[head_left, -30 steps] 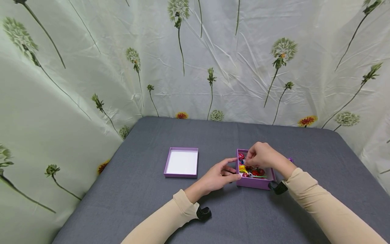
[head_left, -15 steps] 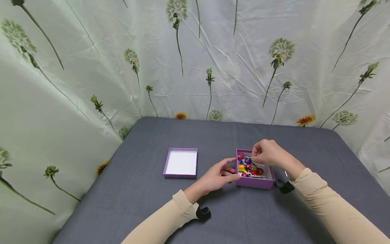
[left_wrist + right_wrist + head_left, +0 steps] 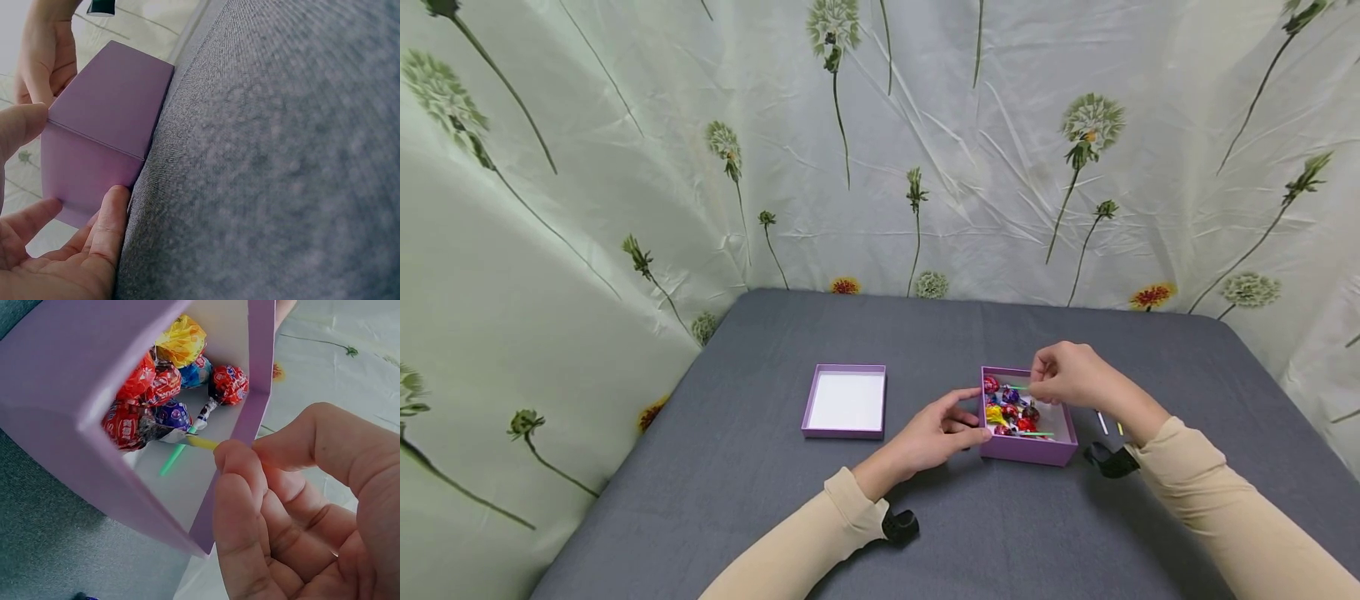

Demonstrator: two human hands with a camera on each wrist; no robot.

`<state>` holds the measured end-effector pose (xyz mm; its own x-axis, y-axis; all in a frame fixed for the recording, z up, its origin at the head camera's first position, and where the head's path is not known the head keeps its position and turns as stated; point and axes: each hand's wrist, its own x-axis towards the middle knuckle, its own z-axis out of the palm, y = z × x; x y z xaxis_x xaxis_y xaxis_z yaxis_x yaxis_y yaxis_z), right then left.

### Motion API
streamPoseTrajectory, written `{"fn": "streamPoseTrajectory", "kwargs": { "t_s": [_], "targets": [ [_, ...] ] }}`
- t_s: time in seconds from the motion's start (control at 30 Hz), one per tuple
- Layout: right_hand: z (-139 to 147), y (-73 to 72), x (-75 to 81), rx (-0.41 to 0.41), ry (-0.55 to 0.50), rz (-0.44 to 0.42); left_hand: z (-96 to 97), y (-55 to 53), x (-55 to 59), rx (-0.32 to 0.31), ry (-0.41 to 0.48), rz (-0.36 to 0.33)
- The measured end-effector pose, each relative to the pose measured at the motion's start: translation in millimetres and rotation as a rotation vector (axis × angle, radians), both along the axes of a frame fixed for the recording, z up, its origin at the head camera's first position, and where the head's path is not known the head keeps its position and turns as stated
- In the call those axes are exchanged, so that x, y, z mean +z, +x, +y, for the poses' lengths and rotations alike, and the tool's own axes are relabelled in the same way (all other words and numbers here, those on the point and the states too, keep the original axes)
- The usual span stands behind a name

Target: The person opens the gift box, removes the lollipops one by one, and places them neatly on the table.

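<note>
A purple box [image 3: 1030, 452] holds several wrapped lollipops. My left hand [image 3: 934, 431] rests at its left wall; the left wrist view has the thumb at a top corner and fingertips against the side. Over the box's back right part, my right hand [image 3: 1071, 379] pinches a yellow lollipop stick [image 3: 201, 443] between thumb and index finger. The stick runs into the twisted wrapper beside a purple lollipop [image 3: 173, 415] and a dark red one [image 3: 123, 424]. A red lollipop [image 3: 229, 384] lies in a corner near a green stick [image 3: 174, 460]; a yellow-wrapped one [image 3: 182, 341] sits among the others.
A shallow purple lid [image 3: 847, 434] with a white inside lies left of the box on the grey table [image 3: 715, 467]. Right of the box, a white stick [image 3: 1102, 423] and a yellow one show partly under my right wrist. A flowered curtain [image 3: 1000, 167] hangs behind.
My right hand has moved right within the box, uncovering the lollipops at its back left. The sticks on the table have come into view. My left hand stays at the box wall.
</note>
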<state>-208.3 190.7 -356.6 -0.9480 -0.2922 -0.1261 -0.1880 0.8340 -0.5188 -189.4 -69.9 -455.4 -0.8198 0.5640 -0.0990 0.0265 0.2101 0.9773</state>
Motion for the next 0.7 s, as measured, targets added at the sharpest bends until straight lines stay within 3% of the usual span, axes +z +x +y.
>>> {"fn": "streamPoseTrajectory", "kwargs": {
  "t_s": [0.7],
  "targets": [
    [22.3, 8.1, -0.5, -0.023, -0.118, -0.040, -0.2, 1.3, 2.0, 0.010, -0.022, 0.001]
  ]
}}
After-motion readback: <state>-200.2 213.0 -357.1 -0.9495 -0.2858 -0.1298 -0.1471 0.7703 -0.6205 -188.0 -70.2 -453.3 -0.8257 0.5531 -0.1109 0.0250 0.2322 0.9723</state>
